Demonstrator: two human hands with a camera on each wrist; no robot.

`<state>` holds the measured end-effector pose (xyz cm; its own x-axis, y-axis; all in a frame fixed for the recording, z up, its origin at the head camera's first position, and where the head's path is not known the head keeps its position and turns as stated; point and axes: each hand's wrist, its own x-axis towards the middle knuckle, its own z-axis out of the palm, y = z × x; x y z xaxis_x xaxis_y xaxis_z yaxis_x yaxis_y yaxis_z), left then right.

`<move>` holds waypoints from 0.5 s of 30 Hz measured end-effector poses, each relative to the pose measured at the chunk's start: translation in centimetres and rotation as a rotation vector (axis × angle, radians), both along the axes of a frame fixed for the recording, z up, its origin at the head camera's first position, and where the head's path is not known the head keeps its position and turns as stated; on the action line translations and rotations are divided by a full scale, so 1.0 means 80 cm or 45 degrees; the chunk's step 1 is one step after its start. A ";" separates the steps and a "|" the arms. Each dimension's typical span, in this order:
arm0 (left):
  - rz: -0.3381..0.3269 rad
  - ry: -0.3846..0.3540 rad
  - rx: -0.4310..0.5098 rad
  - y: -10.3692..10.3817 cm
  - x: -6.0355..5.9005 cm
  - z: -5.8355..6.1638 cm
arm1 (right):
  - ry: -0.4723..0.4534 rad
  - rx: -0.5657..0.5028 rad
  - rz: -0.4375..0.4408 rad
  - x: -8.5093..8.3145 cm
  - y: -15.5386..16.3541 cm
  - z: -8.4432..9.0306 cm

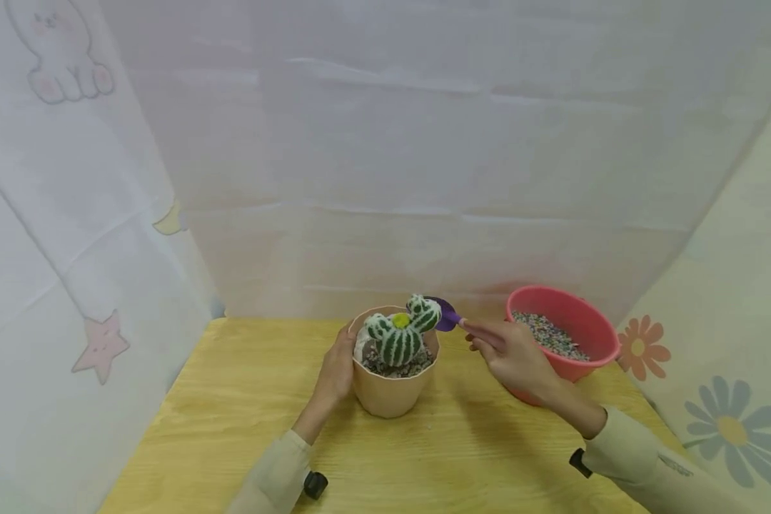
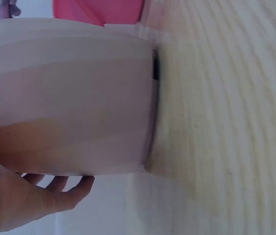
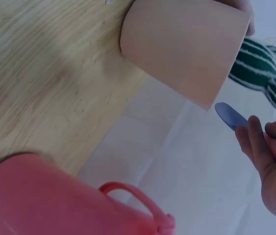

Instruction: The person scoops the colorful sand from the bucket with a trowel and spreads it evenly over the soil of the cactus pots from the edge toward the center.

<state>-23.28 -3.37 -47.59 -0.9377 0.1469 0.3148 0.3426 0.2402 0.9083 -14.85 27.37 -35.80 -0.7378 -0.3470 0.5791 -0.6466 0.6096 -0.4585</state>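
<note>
1. From the head view I see my left hand [image 1: 336, 371] wrapped against the side of the beige pot [image 1: 393, 389], fingers curled round its wall near the rim; the left wrist view shows the fingertips [image 2: 74, 188] reaching round the pot's far side, so the grip looks steady.
2. My right hand [image 1: 510, 355] pinches the handle of a purple spoon [image 1: 446, 314] between thumb and fingers, closed snugly on it. The bowl of the spoon hangs at the pot's back rim, just behind the cactus [image 1: 401, 332].
3. The cactus (green with white ribs, a yellow spot on top) sits in the pot, bedded in speckled gravel [image 1: 395, 369], and leans toward the spoon side.
4. The pink bucket [image 1: 600, 343] with more gravel stands on the wooden table [image 1: 231, 400], just beyond my right hand.
5. I cannot tell whether the spoon carries any gravel; its bowl is half hidden behind the cactus.
6. Risks, as I judge them: the spoon is close enough to the leaning cactus arm that a careless nudge could tip the plant or loosen its bedding. A tilt too early would scatter gravel over the table behind the pot. If my left hand eases off, the light pot could slide or rock under the spoon's push.
</note>
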 end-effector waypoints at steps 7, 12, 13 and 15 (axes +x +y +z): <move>-0.033 0.027 0.279 -0.022 0.014 0.039 | 0.262 -0.021 -0.015 0.015 0.038 0.010; -0.026 0.240 0.426 -0.030 0.032 0.072 | 0.238 -0.001 -0.142 0.025 0.072 0.028; -0.028 0.263 0.444 -0.030 0.037 0.078 | 0.207 -0.003 -0.172 0.027 0.078 0.031; -0.058 0.290 0.474 -0.026 0.047 0.087 | 0.136 -0.014 -0.229 0.032 0.091 0.036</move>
<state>-19.54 -5.42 -40.61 -0.8336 0.0237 0.5518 0.5465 -0.1091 0.8303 -12.30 34.69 -32.95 -0.7216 -0.2083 0.6602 -0.5731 0.7148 -0.4008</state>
